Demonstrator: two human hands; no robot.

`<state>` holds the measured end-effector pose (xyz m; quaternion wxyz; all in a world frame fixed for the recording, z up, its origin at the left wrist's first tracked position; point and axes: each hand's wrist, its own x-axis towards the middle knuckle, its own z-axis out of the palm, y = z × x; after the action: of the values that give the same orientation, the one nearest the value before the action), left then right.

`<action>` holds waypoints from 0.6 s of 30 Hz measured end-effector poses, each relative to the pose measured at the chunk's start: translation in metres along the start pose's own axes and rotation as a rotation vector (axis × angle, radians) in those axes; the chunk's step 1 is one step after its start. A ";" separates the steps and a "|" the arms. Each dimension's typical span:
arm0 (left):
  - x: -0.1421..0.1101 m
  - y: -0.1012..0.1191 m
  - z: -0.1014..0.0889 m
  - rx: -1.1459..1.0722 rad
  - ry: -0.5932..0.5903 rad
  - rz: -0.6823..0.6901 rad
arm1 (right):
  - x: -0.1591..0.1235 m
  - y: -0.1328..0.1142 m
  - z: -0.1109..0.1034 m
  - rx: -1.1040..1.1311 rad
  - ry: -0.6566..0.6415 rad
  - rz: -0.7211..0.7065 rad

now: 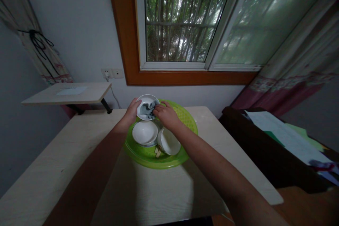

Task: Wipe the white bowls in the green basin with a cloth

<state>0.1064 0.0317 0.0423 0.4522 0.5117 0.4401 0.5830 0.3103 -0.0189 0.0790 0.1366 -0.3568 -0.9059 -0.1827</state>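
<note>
I'm counting three white bowls: my left hand [131, 111] is pinching one bowl [143, 100] by its rim over a green tray [156, 165], and my right hand [166, 115] is bunching one grayish cloth [146, 110] inside it. Two more [144, 132] are sitting on the tray, one tilting. One pale table [161, 192] is carrying everything; one window [182, 17] and two curtains [304, 53] are filling the background.
</note>
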 end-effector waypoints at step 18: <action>0.003 -0.008 -0.004 -0.025 0.058 0.103 | -0.002 -0.018 0.015 0.271 -0.029 -0.157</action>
<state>0.1030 0.0363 0.0352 0.4152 0.5107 0.4188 0.6256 0.2969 -0.0259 0.0605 0.1557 -0.2658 -0.9492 -0.0639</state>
